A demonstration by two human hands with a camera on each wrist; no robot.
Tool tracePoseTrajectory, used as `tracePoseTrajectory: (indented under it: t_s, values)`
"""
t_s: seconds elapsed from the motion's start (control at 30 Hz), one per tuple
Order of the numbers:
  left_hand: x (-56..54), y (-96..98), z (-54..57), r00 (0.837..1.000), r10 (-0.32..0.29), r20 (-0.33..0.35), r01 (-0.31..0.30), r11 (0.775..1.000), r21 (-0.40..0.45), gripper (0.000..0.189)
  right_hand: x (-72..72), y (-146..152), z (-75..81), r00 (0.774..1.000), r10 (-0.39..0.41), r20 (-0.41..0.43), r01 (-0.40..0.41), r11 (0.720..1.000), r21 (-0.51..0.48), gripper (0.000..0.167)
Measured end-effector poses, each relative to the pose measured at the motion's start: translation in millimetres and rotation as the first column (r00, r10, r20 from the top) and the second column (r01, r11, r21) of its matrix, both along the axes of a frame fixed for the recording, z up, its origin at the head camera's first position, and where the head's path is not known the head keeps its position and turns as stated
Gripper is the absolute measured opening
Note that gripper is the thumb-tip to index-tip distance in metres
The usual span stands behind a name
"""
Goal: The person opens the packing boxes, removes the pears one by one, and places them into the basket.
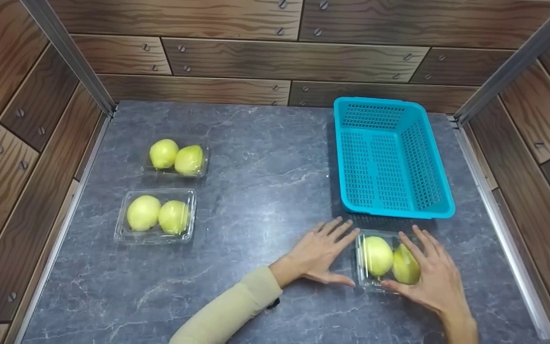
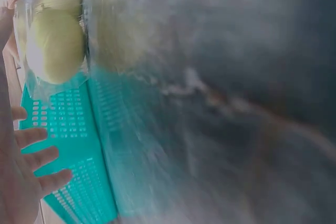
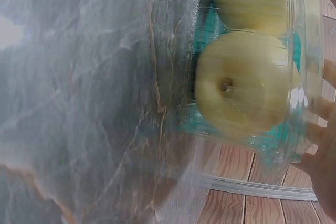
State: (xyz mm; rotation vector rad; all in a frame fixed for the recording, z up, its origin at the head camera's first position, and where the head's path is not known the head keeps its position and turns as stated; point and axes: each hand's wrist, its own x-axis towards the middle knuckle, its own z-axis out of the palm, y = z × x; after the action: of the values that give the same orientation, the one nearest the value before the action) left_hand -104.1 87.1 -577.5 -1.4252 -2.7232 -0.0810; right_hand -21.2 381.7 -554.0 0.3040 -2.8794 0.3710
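A clear plastic clamshell box (image 1: 360, 267) holding two yellow-green fruits (image 1: 377, 255) sits on the table at the front right. My left hand (image 1: 320, 251) is spread to the left of this box, thumb and fingers extended, with its fingertips close to the box's left end. Over the right end spreads my right hand (image 1: 439, 279), thumb by the near edge and fingers by the far edge, partly covering one fruit. In the right wrist view, the fingers (image 3: 317, 132) lie alongside the box wall. The left wrist view shows the left fingers (image 2: 39, 158) apart and holding nothing.
A turquoise perforated basket (image 1: 447, 208) stands just behind the box. Two more clear boxes, each with two yellow-green fruits, are at the left: a nearer box (image 1: 155, 239) and a farther box (image 1: 206, 160). Wood-patterned walls (image 1: 237, 59) enclose the grey marbled table (image 1: 256, 157).
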Motion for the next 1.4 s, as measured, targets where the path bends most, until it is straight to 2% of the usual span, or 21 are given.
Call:
tracePoseTrajectory:
  t_s: [0.23,0.43,0.57,0.9,1.4]
  values:
    - [-3.3,7.1,-0.5,1.0,0.001,0.012,-0.001,1.0,-0.02,0.121,-3.8,-3.4,-1.0,1.0,0.015,0.007,-0.015,1.0,-0.007,0.112]
    - [-4.8,2.9,-1.8,1.0,-0.007,0.001,0.007,1.0,0.024,0.123,-10.5,-12.1,-0.4,0.999,0.035,-0.02,-0.035,0.999,0.015,0.111]
    - [-5.7,-4.1,-0.9,1.0,0.003,-0.012,-0.002,0.998,0.057,0.123,-14.9,-20.4,0.1,0.998,0.06,-0.034,-0.058,0.998,0.037,0.111]
    - [-6.9,-25.3,4.0,0.998,0.037,-0.053,-0.033,0.997,0.066,0.122,-24.1,-45.3,0.5,0.991,0.12,-0.066,-0.115,0.991,0.065,0.111]
    - [-3.8,-61.5,5.0,0.997,0.062,-0.034,-0.059,0.995,0.086,0.12,-30.4,-81.1,0.8,0.985,0.152,-0.08,-0.14,0.981,0.132,0.111]
